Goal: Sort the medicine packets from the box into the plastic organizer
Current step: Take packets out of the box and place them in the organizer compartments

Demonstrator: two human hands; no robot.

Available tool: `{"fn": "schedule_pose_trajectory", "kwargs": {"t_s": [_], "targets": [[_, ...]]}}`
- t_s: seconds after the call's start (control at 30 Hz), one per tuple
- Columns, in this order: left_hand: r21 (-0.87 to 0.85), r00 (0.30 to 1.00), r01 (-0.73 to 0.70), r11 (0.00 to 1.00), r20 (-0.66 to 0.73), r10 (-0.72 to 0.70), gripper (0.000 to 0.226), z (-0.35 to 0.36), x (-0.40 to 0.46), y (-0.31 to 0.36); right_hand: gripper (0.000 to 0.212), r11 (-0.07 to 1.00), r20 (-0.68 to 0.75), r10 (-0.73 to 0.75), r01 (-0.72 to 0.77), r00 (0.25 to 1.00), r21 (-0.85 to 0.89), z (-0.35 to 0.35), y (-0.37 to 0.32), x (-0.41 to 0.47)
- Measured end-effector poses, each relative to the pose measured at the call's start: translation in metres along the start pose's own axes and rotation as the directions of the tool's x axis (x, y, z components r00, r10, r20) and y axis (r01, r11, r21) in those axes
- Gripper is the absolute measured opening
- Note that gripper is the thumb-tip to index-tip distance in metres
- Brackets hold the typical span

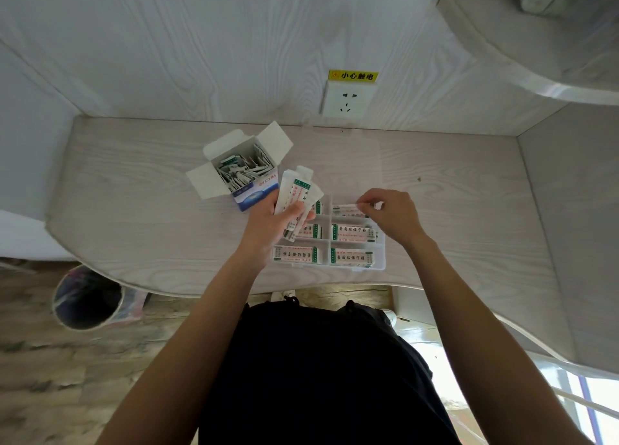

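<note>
Paper-thin medicine packets (296,196) sit fanned in the left hand (278,221), fingers curled round them, near the open box (241,173). Right hand (390,210) pinches one packet (348,206) over the plastic organizer (380,263)'s far right compartment. Light, floppy and probably slick; best pinched by an edge.

Box (249,173) open – packets (351,233) fill organizer (380,263).

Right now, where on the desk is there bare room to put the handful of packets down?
Bare desk lies left of the box, and right of the organizer toward the side wall. It is crowded between box and organizer, where the left hand grips packets and the right hand pinches one.
</note>
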State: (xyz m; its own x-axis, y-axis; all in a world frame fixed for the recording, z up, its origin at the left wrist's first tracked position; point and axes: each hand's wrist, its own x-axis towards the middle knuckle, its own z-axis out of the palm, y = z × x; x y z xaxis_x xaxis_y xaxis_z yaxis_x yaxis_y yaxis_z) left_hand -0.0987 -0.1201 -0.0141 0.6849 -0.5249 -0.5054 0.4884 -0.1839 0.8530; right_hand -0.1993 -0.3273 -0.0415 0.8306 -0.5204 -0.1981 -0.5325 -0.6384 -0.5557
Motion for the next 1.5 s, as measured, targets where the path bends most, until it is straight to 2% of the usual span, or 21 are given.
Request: {"fn": "schedule_pose_trajectory", "kwargs": {"t_s": [0.07,0.13,0.17,0.37,0.53,0.63,0.7,0.77,0.87,0.93,1.0,1.1,1.23,1.33,1.4,1.5], "targets": [[-0.001,1.000,0.008,1.000,0.001,-0.008,0.028,0.001,0.000,0.001,0.019,0.973,0.017,-0.021,0.024,1.000,-0.230,0.004,-0.005,0.001],[-0.004,1.000,0.006,1.000,-0.001,-0.006,0.029,0.001,-0.001,0.002,0.027,0.873,0.058,-0.098,0.114,0.994,-0.475,0.005,-0.010,0.003],[-0.004,1.000,0.004,1.000,-0.002,-0.004,0.029,0.000,-0.002,0.003,0.028,0.835,0.082,-0.123,0.147,0.989,-0.530,0.005,-0.013,0.005],[-0.011,1.000,0.000,1.000,-0.003,0.000,0.029,0.000,-0.003,0.004,0.027,0.805,0.177,-0.105,0.188,0.979,-0.562,0.005,-0.020,0.012],[-0.007,1.000,-0.001,1.000,0.001,0.001,0.030,0.000,-0.003,0.002,0.027,0.779,0.230,-0.154,0.261,0.961,-0.570,0.007,-0.022,0.014],[0.000,1.000,-0.009,1.000,0.010,0.009,0.030,0.000,-0.004,0.001,0.026,0.863,0.137,-0.164,0.209,0.977,-0.459,0.006,-0.025,0.011],[-0.005,1.000,-0.023,1.000,0.014,0.023,0.029,0.000,-0.004,0.000,0.024,0.968,-0.023,-0.169,0.161,0.985,-0.194,0.004,-0.034,0.003],[0.004,1.000,-0.027,1.000,0.012,0.027,0.027,0.000,-0.004,-0.001,0.021,0.983,-0.123,-0.125,0.140,0.985,0.118,0.004,-0.051,-0.007],[0.030,1.000,-0.019,0.999,0.010,0.018,0.028,0.004,-0.003,-0.002,0.022,0.948,-0.062,-0.056,0.072,0.997,0.311,0.007,-0.072,-0.017],[0.056,0.999,-0.017,0.998,0.029,0.016,0.030,0.005,-0.002,-0.004,0.031,0.917,0.005,0.017,-0.018,1.000,0.398,0.013,-0.077,-0.017],[0.074,0.998,-0.029,0.997,0.066,0.024,0.031,0.006,-0.002,-0.003,0.036,0.881,0.045,0.075,-0.087,0.996,0.464,0.018,-0.078,-0.016],[0.103,0.995,-0.025,0.994,0.103,0.014,0.034,0.008,-0.003,-0.003,0.029,0.843,0.078,0.085,-0.113,0.993,0.525,0.022,-0.075,-0.016],[0.107,0.999,0.002,0.994,0.043,-0.006,0.020,0.006,-0.001,-0.008,0.020,0.772,0.105,0.084,-0.131,0.991,0.622,0.021,-0.071,-0.016],[0.128,1.000,-0.006,0.992,0.016,0.004,0.026,0.004,0.000,-0.010,0.015,0.776,0.027,0.116,-0.108,0.993,0.621,0.017,-0.062,-0.015],[0.109,1.000,-0.027,0.994,0.015,0.025,0.029,0.002,-0.001,-0.010,0.012,0.764,-0.068,0.227,-0.134,0.971,0.631,0.011,-0.047,-0.012],[0.070,0.999,-0.013,0.997,-0.034,0.016,0.029,0.000,0.000,-0.009,0.015,0.759,-0.187,0.406,-0.216,0.894,0.615,0.004,-0.024,-0.008]]}}
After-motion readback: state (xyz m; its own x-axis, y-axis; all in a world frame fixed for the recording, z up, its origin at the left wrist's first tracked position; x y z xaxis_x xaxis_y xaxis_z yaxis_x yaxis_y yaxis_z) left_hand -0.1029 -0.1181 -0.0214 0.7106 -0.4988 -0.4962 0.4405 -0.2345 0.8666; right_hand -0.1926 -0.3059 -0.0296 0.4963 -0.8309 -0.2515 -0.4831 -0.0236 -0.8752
